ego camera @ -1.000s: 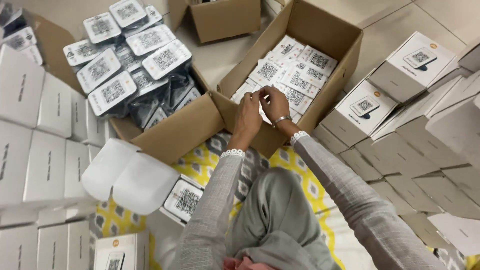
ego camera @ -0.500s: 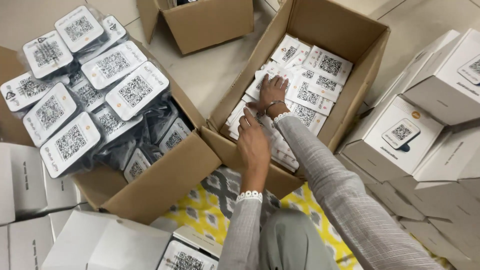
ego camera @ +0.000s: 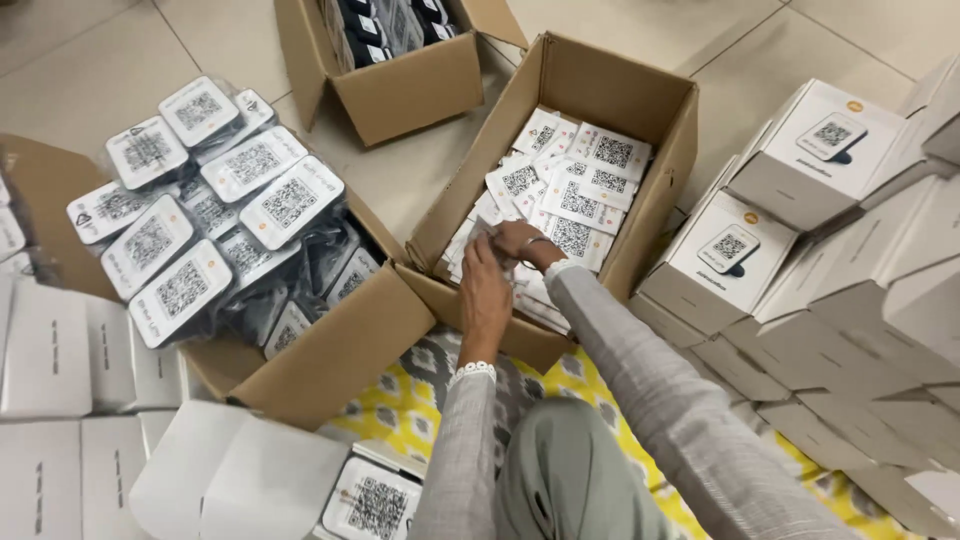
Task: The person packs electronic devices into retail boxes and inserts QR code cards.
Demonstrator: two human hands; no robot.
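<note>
Both your hands reach into the open brown cardboard box (ego camera: 640, 100) at 12 o'clock. Your left hand (ego camera: 486, 290) and right hand (ego camera: 520, 243) meet over the white square paper cards printed with black code squares (ego camera: 585, 190), fingers pinched together on 1 card near the box's near-left wall; how firmly they grip, you cannot tell. At 9 o'clock sits a second carton of plastic-wrapped white devices (ego camera: 215, 215).
</note>
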